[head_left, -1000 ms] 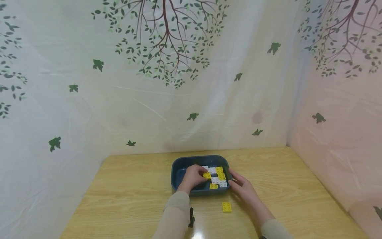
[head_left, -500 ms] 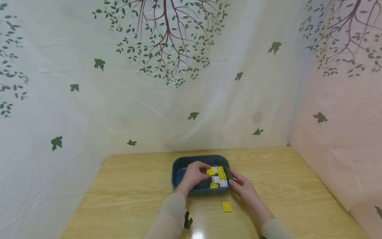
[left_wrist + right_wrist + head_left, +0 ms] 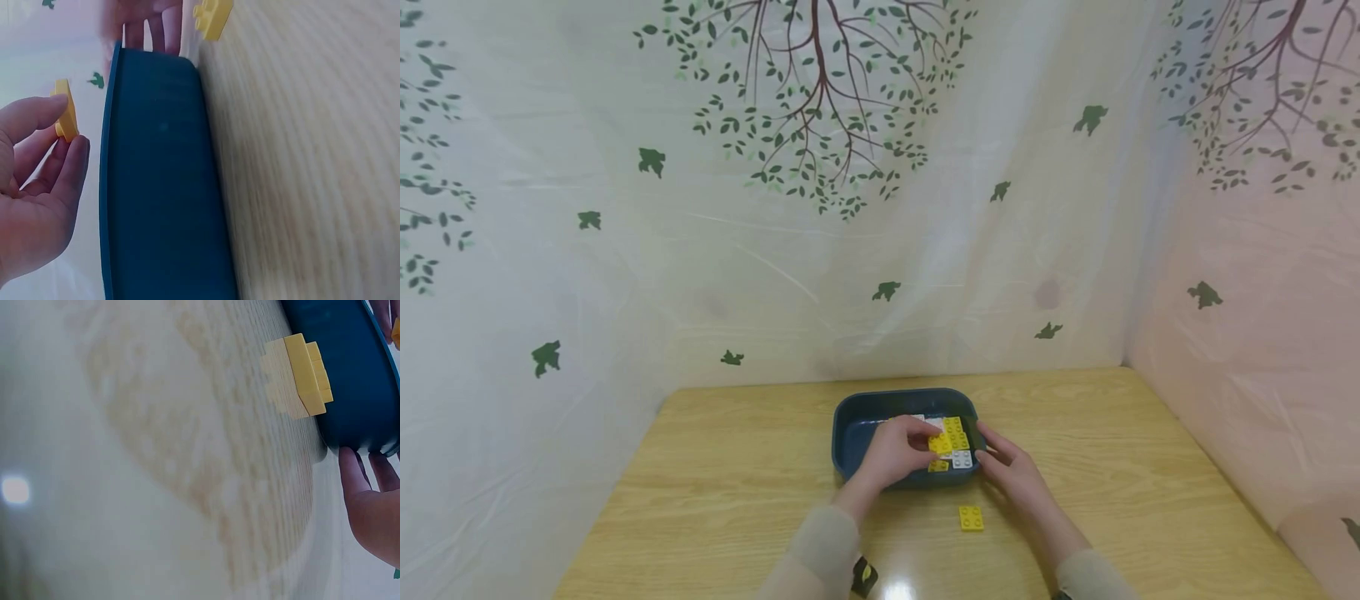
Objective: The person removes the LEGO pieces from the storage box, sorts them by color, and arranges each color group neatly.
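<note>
A dark blue tray [image 3: 847, 458] stands on the table, with white and yellow studded toy bricks gathered in its right half. Over these, my left hand [image 3: 891, 450] pinches a yellow toy brick [image 3: 939, 443] between thumb and fingers. In the left wrist view that held brick [image 3: 66, 114] is above the level of the tray's rim. My right hand [image 3: 1017, 475] is at the tray's right end, fingertips touching the outer wall, as the right wrist view shows too. A white brick [image 3: 962, 459] lies near that end. My left hand covers part of the brick group.
One loose yellow brick [image 3: 971, 518] lies studs up on the wooden table [image 3: 722, 492], in front of the tray. Behind the table hangs a pale sheet [image 3: 790, 275] printed with branches and leaves. A pinkish sheet [image 3: 1240, 350] runs along the right side.
My left hand has carried the yellow brick rightward within the tray, and over the last half second toward me. The right hand stays at the tray's end.
</note>
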Action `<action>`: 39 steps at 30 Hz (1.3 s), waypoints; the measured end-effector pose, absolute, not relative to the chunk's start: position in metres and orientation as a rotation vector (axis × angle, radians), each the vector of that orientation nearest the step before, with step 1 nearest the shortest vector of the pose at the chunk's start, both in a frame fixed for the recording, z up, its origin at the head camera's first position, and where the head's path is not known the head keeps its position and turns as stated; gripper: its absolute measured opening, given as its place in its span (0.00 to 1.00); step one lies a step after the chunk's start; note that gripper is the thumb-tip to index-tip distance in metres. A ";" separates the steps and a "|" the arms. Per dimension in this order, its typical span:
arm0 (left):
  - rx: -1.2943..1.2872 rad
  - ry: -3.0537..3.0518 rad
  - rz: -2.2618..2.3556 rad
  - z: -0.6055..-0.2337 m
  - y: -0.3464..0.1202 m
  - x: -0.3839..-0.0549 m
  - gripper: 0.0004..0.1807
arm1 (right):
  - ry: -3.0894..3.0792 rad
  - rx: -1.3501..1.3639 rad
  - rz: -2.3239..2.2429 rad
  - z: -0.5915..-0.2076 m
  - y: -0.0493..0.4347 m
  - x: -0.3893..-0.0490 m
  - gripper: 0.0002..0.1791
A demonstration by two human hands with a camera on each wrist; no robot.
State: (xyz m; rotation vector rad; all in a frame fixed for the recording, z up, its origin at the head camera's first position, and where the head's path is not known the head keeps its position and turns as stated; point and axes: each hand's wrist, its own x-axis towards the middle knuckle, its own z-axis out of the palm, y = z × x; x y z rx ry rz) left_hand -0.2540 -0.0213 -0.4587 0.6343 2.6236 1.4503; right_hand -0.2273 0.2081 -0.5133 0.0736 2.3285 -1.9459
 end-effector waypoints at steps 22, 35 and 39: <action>0.703 2.570 1.472 -0.460 -0.030 -0.203 0.17 | 2.339 0.139 -1.923 -0.517 0.206 -0.222 0.30; 0.866 2.646 1.395 -0.480 -0.043 -0.186 0.18 | 2.310 0.152 -1.972 -0.518 0.204 -0.217 0.30; 0.841 2.636 1.362 -0.490 -0.043 -0.182 0.18 | 2.292 0.159 -1.997 -0.516 0.204 -0.214 0.30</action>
